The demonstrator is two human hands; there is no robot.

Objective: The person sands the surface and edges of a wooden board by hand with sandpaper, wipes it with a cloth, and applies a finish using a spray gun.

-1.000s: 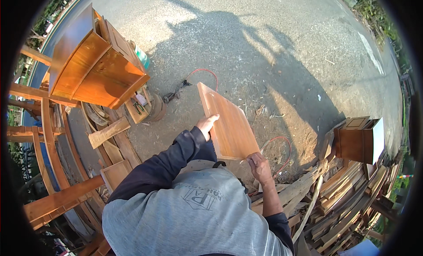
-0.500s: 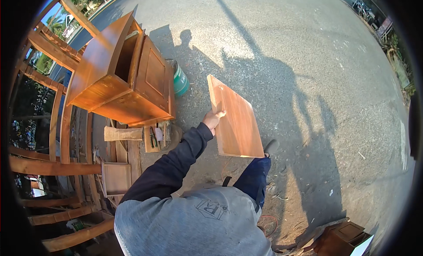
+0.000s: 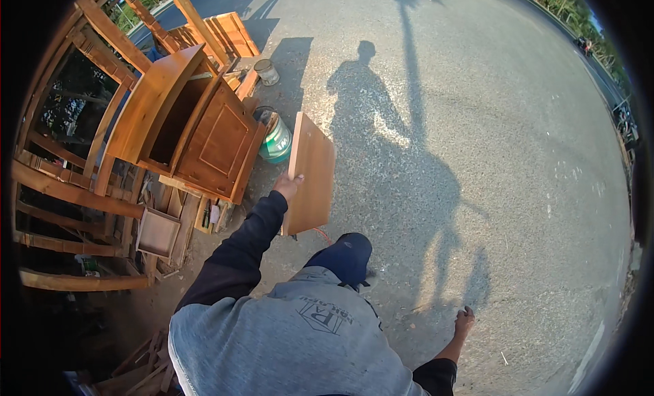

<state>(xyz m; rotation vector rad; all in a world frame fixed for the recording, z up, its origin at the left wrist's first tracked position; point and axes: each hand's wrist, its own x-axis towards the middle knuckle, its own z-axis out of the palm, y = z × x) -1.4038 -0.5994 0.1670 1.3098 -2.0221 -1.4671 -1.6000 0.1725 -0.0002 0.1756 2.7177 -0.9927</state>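
Observation:
My left hand [image 3: 289, 186] grips a flat, light-brown wooden board [image 3: 311, 181] by its near edge, holding it upright beside an orange-brown cabinet [image 3: 214, 140]. The cabinet has a panelled door and a dark open compartment, and rests on timber pieces. Just behind the board stands a green bucket [image 3: 276, 143]. My right hand [image 3: 464, 320] hangs away from my body at the lower right, over the pavement, with loosely bent fingers apart and nothing in them.
Wooden frames [image 3: 78, 195] crowd the left side, with a shallow wooden tray [image 3: 158, 236] and scrap pieces low among them. A small metal can [image 3: 266, 72] stands beyond the bucket. Grey pavement [image 3: 531, 192] carrying shadows spreads right toward roadside greenery [image 3: 579, 14].
My right hand has let go of the board and swung down to the right. I have turned and stepped; the board, in my left hand, is now beside the cabinet and turned more edge-on.

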